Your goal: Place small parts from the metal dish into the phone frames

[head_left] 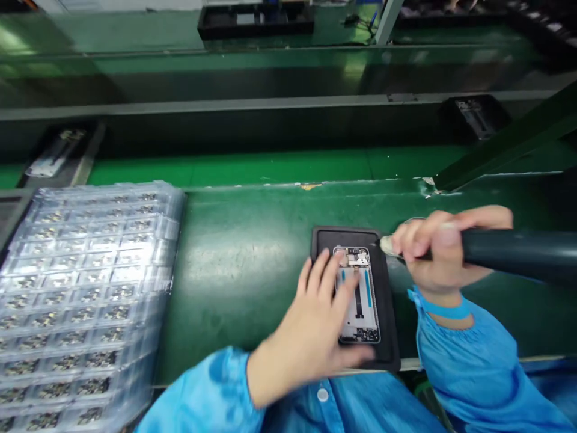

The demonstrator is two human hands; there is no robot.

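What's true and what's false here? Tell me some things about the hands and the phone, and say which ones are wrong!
1. The left hand lies flat with its fingers on the opened phone. True.
2. The phone sits in a red tray. False: the tray is black.
3. The right hand grips an electric screwdriver with its tip near the top of the phone. True.
4. The stack of clear parts trays is to the right of the phone. False: it is to the left.
5. The bench mat is yellow. False: it is green.
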